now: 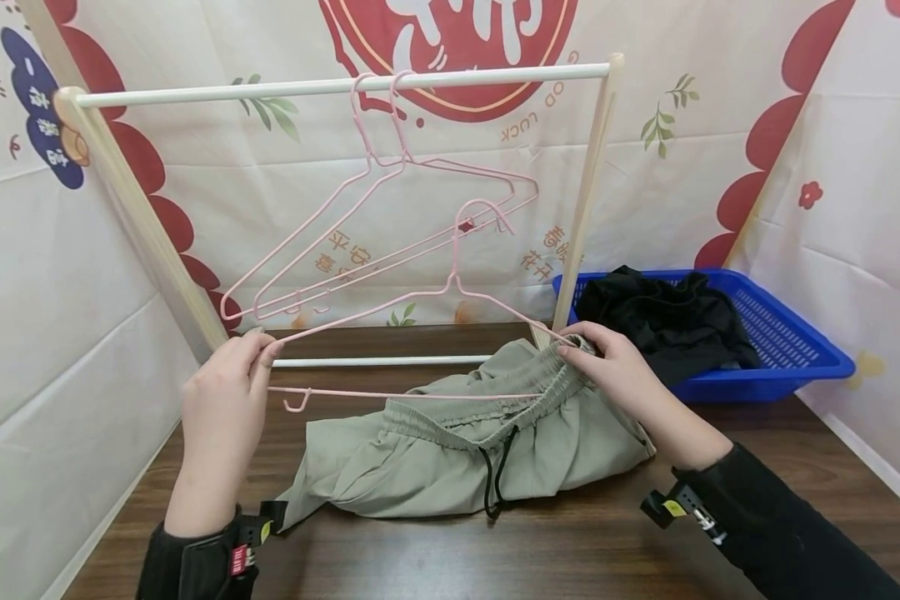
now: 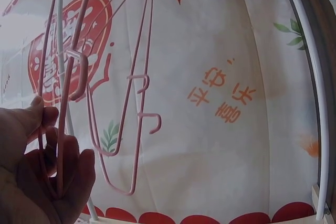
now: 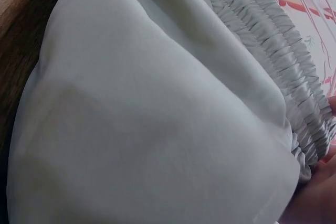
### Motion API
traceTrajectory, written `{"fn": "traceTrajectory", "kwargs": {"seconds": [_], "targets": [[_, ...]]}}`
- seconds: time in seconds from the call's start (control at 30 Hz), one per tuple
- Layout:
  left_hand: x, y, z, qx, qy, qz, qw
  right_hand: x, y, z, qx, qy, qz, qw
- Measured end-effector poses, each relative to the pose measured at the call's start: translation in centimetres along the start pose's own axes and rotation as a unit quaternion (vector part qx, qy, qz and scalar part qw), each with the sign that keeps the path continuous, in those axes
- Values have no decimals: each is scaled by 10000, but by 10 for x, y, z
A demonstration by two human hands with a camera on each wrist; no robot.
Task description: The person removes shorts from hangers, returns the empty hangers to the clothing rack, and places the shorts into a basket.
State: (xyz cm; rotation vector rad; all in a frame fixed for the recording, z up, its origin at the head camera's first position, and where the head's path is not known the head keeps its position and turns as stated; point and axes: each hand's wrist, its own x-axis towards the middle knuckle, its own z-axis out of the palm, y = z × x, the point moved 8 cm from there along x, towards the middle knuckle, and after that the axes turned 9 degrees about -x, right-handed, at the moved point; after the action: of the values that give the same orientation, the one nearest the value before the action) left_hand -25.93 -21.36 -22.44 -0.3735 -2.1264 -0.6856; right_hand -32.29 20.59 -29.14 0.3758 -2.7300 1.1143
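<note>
My left hand (image 1: 225, 400) pinches the left end of a pink wire hanger (image 1: 375, 310), also seen in the left wrist view. The hanger's right end reaches into the waist of grey-green drawstring pants (image 1: 465, 475). With thumb and fingers, my right hand (image 1: 622, 375) grips the gathered elastic waistband (image 1: 566, 375) around that end. The black drawstring (image 1: 495, 475) dangles at the front. Grey-green cloth (image 3: 157, 119) fills most of the right wrist view, where only part of the hand shows at the lower right edge. The leg length is hidden by folds.
Two pink hangers (image 1: 322, 208) hang on the white rail (image 1: 270, 90) of a wooden-framed rack. Behind my right hand, a blue basket (image 1: 787, 350) holds a dark garment (image 1: 667, 321). Printed cloth walls enclose the brown tabletop (image 1: 390, 558).
</note>
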Motion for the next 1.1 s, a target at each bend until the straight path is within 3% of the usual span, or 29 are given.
{"fn": "traceTrajectory", "kwargs": {"seconds": [1.1], "targets": [[-9,-15,-28,124,12,-495,9987,-12,28,-2,-113,109,237,9996]]}}
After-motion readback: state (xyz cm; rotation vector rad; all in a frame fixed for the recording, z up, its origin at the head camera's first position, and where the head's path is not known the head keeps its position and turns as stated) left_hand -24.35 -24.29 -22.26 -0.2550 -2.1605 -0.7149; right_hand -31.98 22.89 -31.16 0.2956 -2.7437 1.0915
